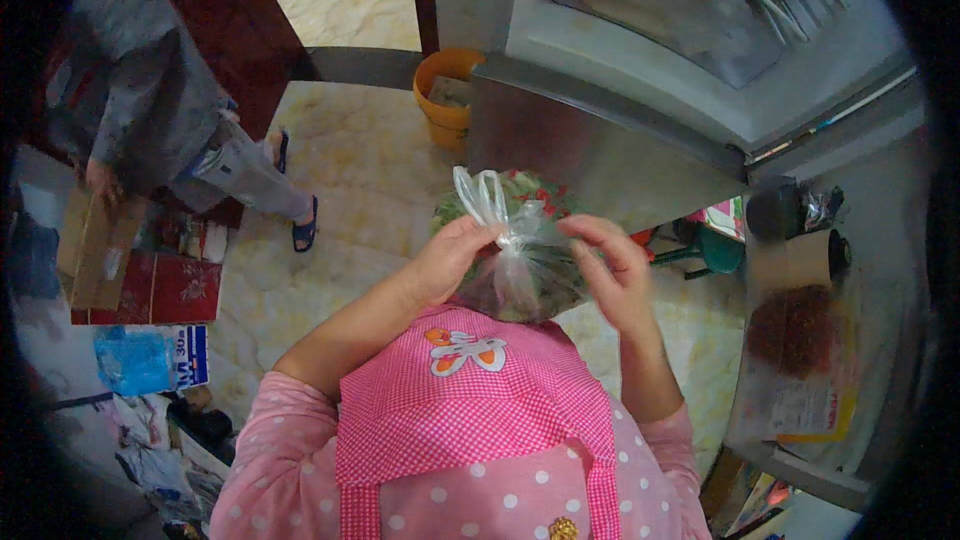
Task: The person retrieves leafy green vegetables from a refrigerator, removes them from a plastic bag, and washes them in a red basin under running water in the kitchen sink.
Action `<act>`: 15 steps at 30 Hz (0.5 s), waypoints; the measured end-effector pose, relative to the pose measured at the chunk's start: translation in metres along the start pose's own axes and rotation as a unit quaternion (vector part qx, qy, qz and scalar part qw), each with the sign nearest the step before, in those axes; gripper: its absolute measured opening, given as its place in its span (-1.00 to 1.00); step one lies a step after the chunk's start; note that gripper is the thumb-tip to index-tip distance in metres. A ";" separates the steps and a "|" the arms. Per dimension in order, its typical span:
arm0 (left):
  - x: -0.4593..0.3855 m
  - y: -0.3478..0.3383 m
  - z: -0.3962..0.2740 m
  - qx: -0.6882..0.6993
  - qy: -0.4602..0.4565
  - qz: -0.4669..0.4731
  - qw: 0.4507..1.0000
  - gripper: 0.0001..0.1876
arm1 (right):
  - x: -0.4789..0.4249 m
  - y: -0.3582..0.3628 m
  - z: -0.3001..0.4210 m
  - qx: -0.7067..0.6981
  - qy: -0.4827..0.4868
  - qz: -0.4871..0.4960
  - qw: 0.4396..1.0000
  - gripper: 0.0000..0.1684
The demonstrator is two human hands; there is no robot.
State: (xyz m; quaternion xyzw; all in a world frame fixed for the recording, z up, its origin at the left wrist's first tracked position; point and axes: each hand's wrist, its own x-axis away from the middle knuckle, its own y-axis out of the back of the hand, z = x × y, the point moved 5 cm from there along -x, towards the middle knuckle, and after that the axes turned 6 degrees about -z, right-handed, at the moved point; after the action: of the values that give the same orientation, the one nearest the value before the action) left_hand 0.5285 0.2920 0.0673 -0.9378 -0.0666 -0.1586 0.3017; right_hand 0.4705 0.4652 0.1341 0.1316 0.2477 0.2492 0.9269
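In front of my pink checked apron is a knotted clear plastic bag [517, 277] packed with leafy green stuff and bright red pieces. My left hand [456, 251] pinches the bag's gathered neck beside the knot, between thumb and fingers. Two plastic handle loops [480, 191] stick up above that grip. On the other side of the knot, my right hand [611, 262] is raised with thumb and fingers apart. Its fingertips are close to the loose plastic; whether they touch it is unclear. What supports the bag from below is hidden.
Beyond the bag lies a grey panel [592, 135], with an orange bucket [442, 120] beside it. A green stool [716, 247] stands to the right. At left, another person [150, 90] rests a hand on a cardboard box [105, 247] above a red carton [184, 289].
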 end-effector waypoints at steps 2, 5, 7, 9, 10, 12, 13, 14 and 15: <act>0.006 -0.003 -0.003 0.030 -0.021 0.000 0.999 -0.77 | -0.009 -0.028 0.013 0.040 0.053 0.054 0.996 -0.68; 0.002 0.010 0.001 -0.033 -0.032 0.037 0.998 -0.75 | -0.018 -0.053 0.015 0.093 0.062 0.074 0.991 -0.75; -0.004 0.023 0.008 -0.038 -0.030 0.020 0.999 -0.75 | -0.021 -0.061 0.016 0.128 0.057 0.069 0.988 -0.76; -0.004 0.025 0.010 -0.017 -0.014 0.017 1.000 -0.76 | -0.023 -0.063 0.018 0.149 0.012 0.078 0.986 -0.74; -0.002 0.021 0.006 0.008 0.001 0.022 1.000 -0.77 | -0.023 -0.064 0.018 0.159 -0.011 0.082 0.984 -0.73; 0.002 0.015 -0.001 0.000 0.004 0.051 0.999 -0.77 | -0.021 -0.065 0.011 0.177 0.011 0.079 0.981 -0.74; 0.004 0.012 -0.006 -0.032 -0.009 0.075 0.997 -0.76 | -0.020 -0.065 0.007 0.185 0.023 0.077 0.979 -0.74; 0.005 0.010 -0.009 -0.064 -0.021 0.099 0.993 -0.73 | -0.019 -0.064 0.004 0.175 0.019 0.065 0.982 -0.76; 0.005 0.013 -0.007 -0.049 -0.013 0.097 0.994 -0.71 | -0.017 -0.067 0.002 0.162 0.015 0.055 0.985 -0.78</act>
State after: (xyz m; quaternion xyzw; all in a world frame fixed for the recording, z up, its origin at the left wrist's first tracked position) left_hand 0.5343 0.2771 0.0672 -0.9554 0.0287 -0.1195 0.2685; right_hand 0.4855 0.4002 0.1176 0.2893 0.2913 0.2580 0.8746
